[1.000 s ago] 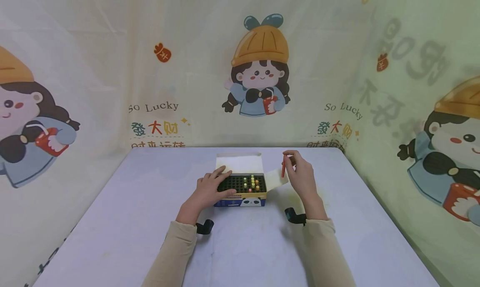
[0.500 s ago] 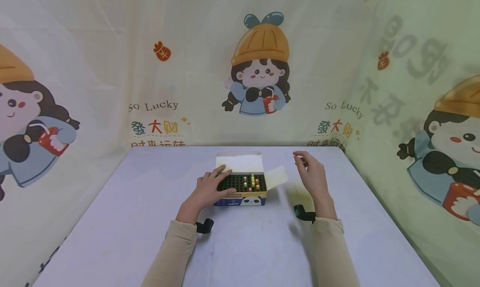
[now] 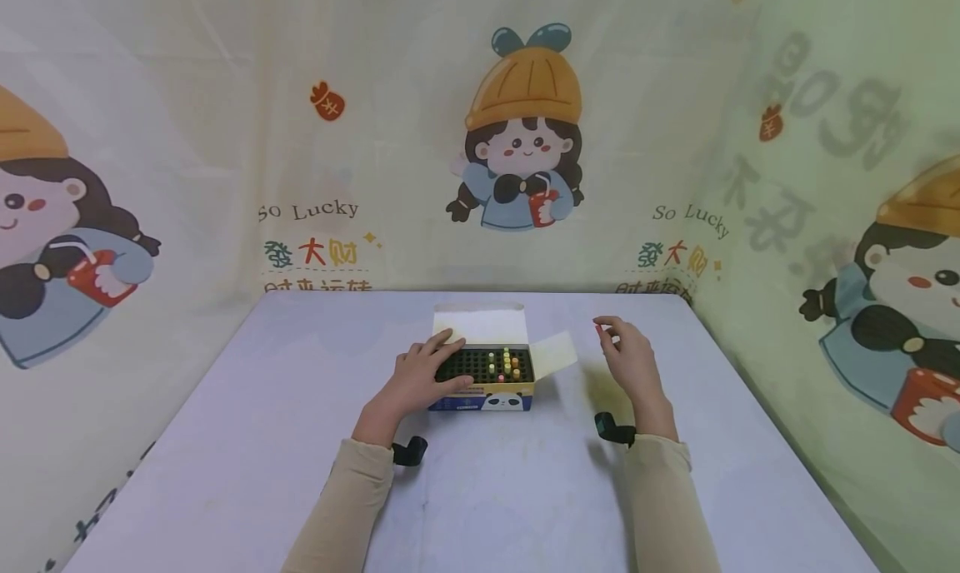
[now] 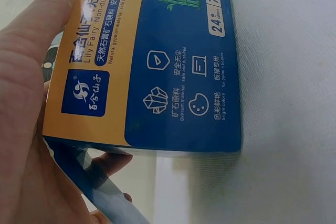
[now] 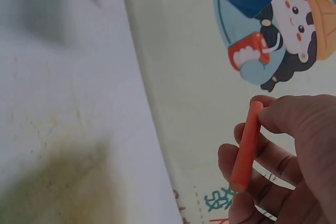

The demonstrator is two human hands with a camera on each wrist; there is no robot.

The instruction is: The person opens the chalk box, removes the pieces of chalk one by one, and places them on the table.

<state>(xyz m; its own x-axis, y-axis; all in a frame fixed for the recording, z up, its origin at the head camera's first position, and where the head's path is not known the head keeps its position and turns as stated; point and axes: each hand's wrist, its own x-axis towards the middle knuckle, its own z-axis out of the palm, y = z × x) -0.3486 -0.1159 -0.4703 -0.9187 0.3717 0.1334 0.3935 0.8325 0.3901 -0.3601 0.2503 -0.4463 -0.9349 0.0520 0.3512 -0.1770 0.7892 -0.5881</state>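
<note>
A box of chalk (image 3: 468, 403) with a panda on its front stands open on the table. Its black grid of holes holds several yellow, orange and pink chalks (image 3: 516, 374) toward the right end. My left hand (image 3: 417, 381) holds the box's left end, thumb along the front edge and fingers over the top. In the left wrist view the box's blue and yellow front (image 4: 178, 77) faces the camera. Off to the right of the box, my right hand (image 3: 632, 363) pinches an orange-red chalk stick (image 5: 247, 148) between thumb and fingers, raised above the table.
The box's white lid (image 3: 480, 323) stands up behind it. A white side flap (image 3: 553, 355) juts out to the right. The white table (image 3: 480, 498) ends at a printed curtain (image 3: 405, 140), which hangs at the back and sides.
My right hand has moved right, away from the box flap, then slightly down, still pinching the chalk stick, which has turned in the fingers. My left hand has stayed on the box.
</note>
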